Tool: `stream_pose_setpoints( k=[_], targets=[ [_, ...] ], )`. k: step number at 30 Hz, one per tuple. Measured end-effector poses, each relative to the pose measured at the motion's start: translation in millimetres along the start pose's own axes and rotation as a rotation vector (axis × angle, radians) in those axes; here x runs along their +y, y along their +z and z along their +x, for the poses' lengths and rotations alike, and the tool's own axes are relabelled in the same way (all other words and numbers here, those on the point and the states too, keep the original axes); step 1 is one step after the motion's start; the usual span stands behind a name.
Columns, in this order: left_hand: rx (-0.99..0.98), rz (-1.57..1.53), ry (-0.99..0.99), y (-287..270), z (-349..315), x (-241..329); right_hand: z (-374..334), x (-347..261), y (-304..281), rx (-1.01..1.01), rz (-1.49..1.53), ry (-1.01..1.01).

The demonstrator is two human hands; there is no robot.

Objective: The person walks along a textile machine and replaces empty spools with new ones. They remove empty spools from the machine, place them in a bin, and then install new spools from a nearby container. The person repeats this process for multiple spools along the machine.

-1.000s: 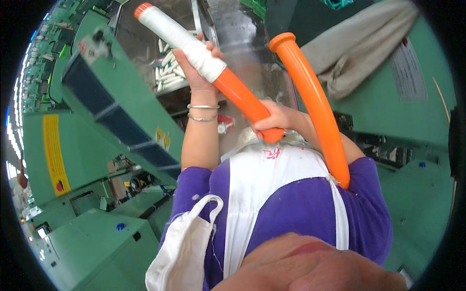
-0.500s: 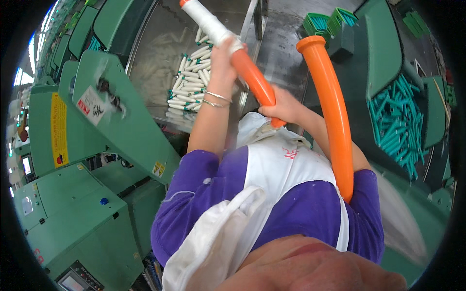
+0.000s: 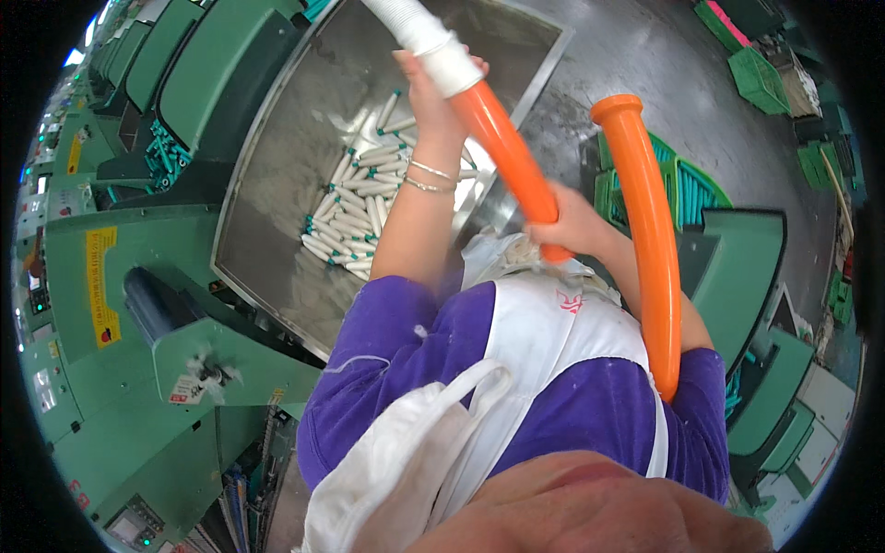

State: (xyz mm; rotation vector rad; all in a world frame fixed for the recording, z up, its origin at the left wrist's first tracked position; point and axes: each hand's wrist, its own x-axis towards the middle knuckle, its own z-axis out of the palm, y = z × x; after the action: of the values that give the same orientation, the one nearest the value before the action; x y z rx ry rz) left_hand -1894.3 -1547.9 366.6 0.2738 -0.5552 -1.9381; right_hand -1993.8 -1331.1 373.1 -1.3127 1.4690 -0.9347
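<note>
Across the front of my body runs a long orange tube (image 3: 505, 138), slanting from upper left to lower right. A white collar (image 3: 452, 66) joins its upper end to a ribbed white hose (image 3: 398, 17) that leaves the picture at the top. My left hand (image 3: 437, 103) is closed around the tube just by the collar. Lower down, my right hand (image 3: 573, 221) is wrapped round the tube near its lower end. A second, curved orange tube (image 3: 653, 240) with a flared rim passes in front of my right arm; its lower end is tucked by that arm.
A metal bin (image 3: 267, 175) ahead on the left holds many white yarn bobbins (image 3: 355, 217) with teal ends. Green machines (image 3: 138, 267) line the left side; another machine (image 3: 747, 267) stands right. Green crates (image 3: 687, 189) of teal tubes lie beyond the curved tube.
The view has shifted: more of the metal bin shows, and the machines on both sides sit differently. Both hands still grip the orange tube, now slightly farther right in the picture.
</note>
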Motion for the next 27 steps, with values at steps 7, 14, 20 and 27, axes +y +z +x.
stream_pose_setpoints(
  k=[7,14,20,27],
  targets=[
    [-0.206,-0.345,-0.087,25,135,-12,94,46,-122,-0.511,0.648,0.302],
    [0.065,0.081,0.102,66,277,-102,203,116,-295,-0.267,0.043,0.068],
    [0.391,0.416,0.345,126,403,-184,255,131,-432,0.093,-0.595,0.078],
    [0.162,-0.04,0.079,145,512,-245,274,146,-552,-0.593,0.573,0.368]
  ],
)
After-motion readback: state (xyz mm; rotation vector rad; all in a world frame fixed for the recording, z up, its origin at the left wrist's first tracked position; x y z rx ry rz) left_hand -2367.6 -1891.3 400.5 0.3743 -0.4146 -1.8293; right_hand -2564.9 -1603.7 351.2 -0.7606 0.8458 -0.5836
